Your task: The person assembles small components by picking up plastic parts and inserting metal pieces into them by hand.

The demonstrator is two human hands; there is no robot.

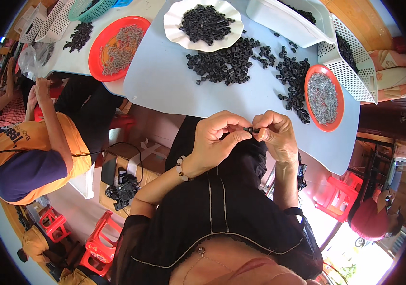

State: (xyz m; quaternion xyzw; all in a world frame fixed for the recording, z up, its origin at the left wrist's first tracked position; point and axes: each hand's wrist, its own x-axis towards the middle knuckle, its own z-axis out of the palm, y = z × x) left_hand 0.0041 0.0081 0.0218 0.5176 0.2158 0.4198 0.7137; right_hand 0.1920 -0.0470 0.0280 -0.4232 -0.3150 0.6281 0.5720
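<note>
My left hand (218,138) and my right hand (277,138) meet just off the near edge of the light blue table (160,71). Between their pinched fingertips is a small black plastic piece (249,129), gripped from both sides; its exact shape is partly hidden. Beyond my hands, loose black plastic pieces (226,61) lie in a pile, with another heap (294,76) further right. Nearest to my right hand stands an oval orange-red tray (329,127) of small silvery metal parts (323,97).
A white scalloped plate (173,29) of black pieces sits at the far side, beside a white bin (286,23) and a white perforated basket (368,78). On the left, a co-worker in yellow (77,137) sits by a round red tray (94,61). Red stools (103,237) stand behind.
</note>
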